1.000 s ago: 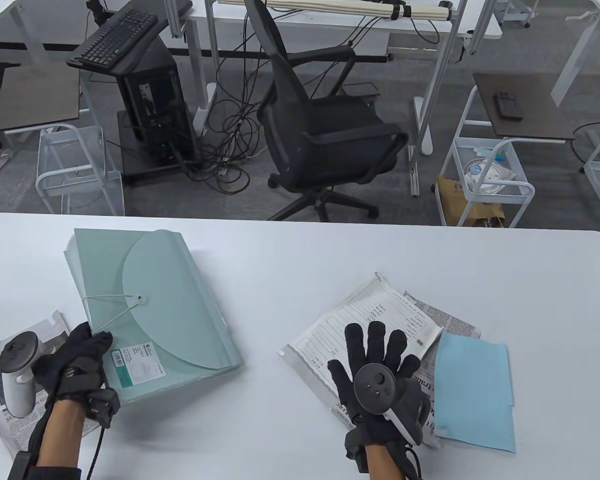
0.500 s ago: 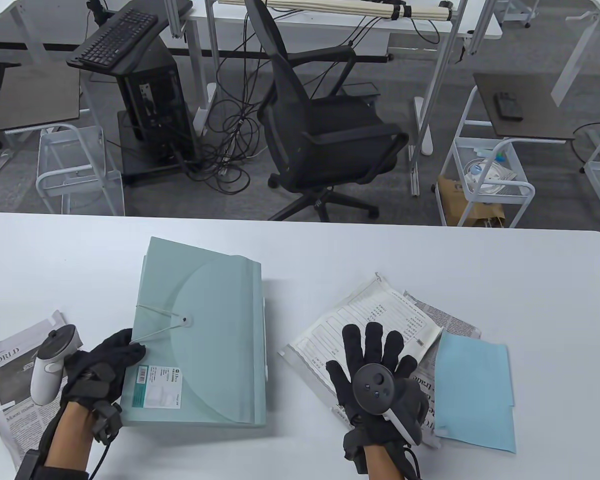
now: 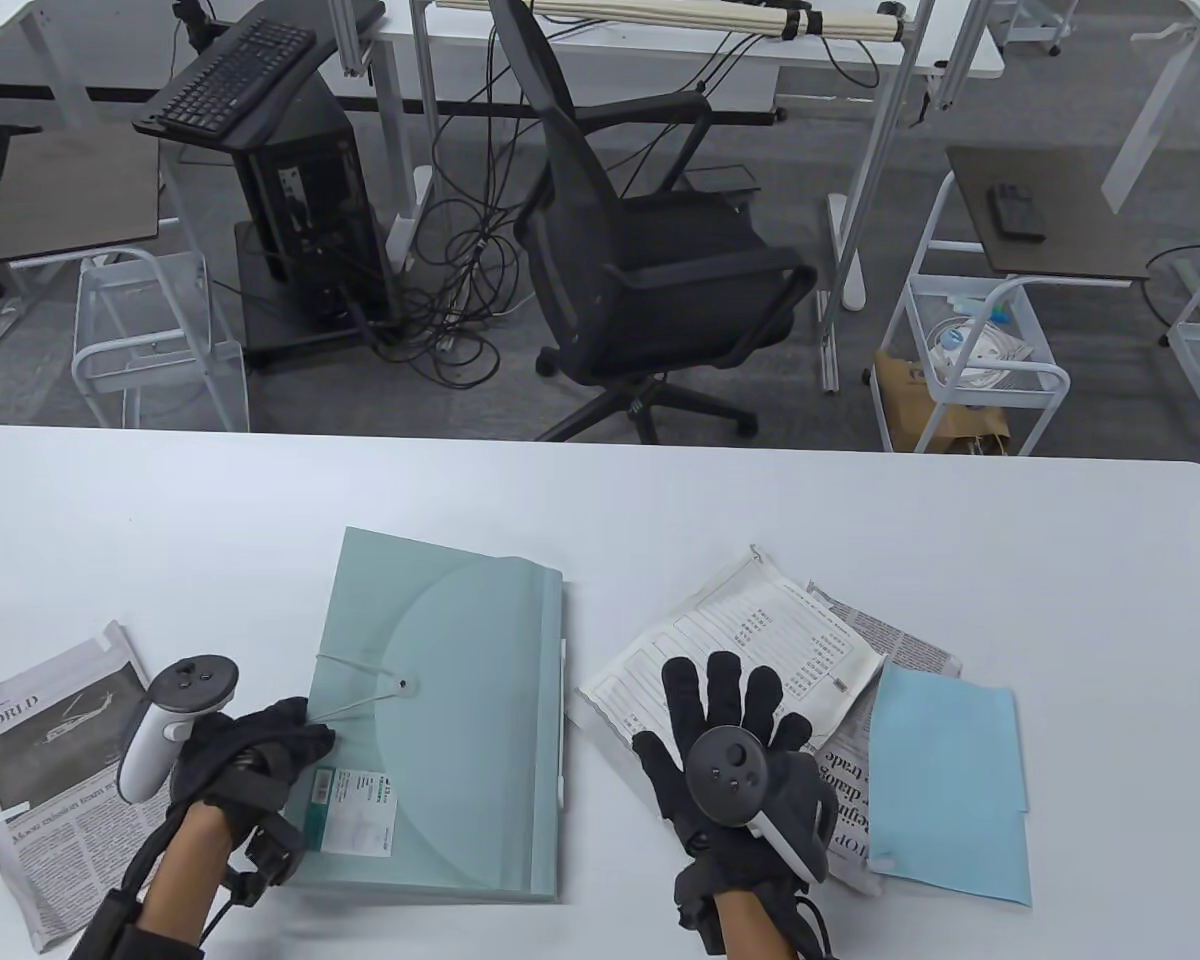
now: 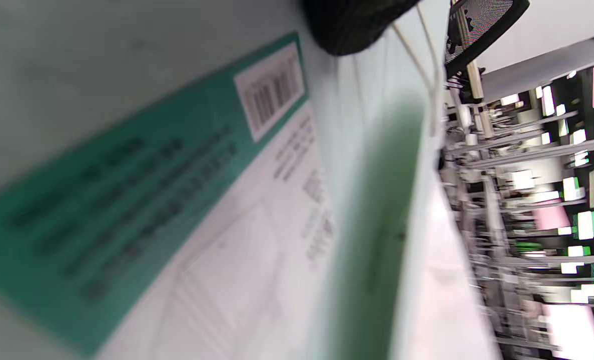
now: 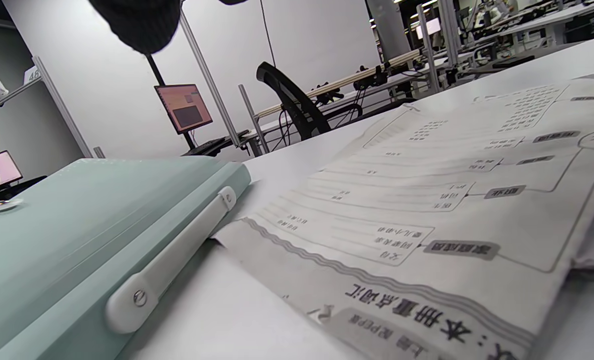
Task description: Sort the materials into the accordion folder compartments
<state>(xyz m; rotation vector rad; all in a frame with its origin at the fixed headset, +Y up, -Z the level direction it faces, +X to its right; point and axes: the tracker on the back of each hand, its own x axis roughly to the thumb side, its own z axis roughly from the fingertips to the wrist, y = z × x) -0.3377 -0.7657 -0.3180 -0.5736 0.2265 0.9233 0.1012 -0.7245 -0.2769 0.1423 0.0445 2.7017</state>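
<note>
Closed accordion folder [image 3: 450, 710] flat on worktop [image 3: 600, 490], long axis twelve-to-six. Left hand [image 3: 250, 760] gripping its nine o'clock edge, nearer. Right hand [image 3: 730, 740] spread flat on papers [image 3: 750, 630] at three o'clock.

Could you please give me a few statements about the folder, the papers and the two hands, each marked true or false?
1. The accordion folder has its flap closed. True.
2. The right hand lies flat on the printed form. True.
3. The blue sheet lies left of the folder. False: it lies at the right, beside the form.
4. The left hand holds the newspaper. False: it grips the folder's near-left edge.
</note>
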